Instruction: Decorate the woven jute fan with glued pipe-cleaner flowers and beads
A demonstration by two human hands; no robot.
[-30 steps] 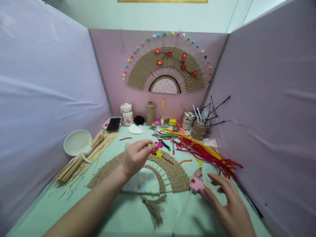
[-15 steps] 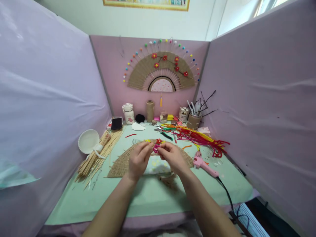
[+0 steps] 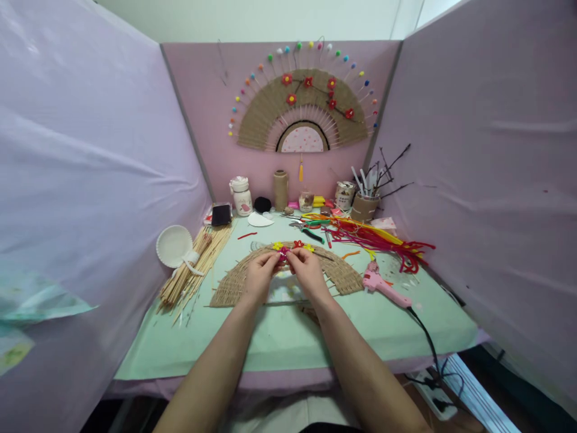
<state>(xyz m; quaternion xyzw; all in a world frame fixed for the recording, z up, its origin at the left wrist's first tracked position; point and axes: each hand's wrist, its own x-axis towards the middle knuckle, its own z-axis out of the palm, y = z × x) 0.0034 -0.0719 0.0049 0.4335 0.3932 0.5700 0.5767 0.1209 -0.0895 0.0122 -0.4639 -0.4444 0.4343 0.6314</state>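
Between the fingertips of my left hand [image 3: 261,273] and my right hand [image 3: 307,270] is a small magenta pipe-cleaner flower [image 3: 283,255]. Both hands pinch it, one from each side, above a woven twine fan [image 3: 234,280]. Along the fan's upper edge sit a yellow flower [image 3: 277,246], a red flower [image 3: 298,244] and another yellow flower [image 3: 309,248], next to a thin dark twig [image 3: 325,257]. Under my wrists shows the fan's pale patterned centre [image 3: 285,288], partly hidden by my hands.
To the right lies a pink glue gun [image 3: 383,287] with a black cord, below red and yellow pipe cleaners [image 3: 383,236]. Thin sticks [image 3: 193,270] and a white dish [image 3: 174,246] are at left. Behind are pliers [image 3: 311,235], a white bottle [image 3: 241,197] and a finished fan [image 3: 265,114] on the wall.
My view has tilted down and shifted a little left. Both hands still pinch the magenta flower, and my left fingers have closed in nearer to the right ones.
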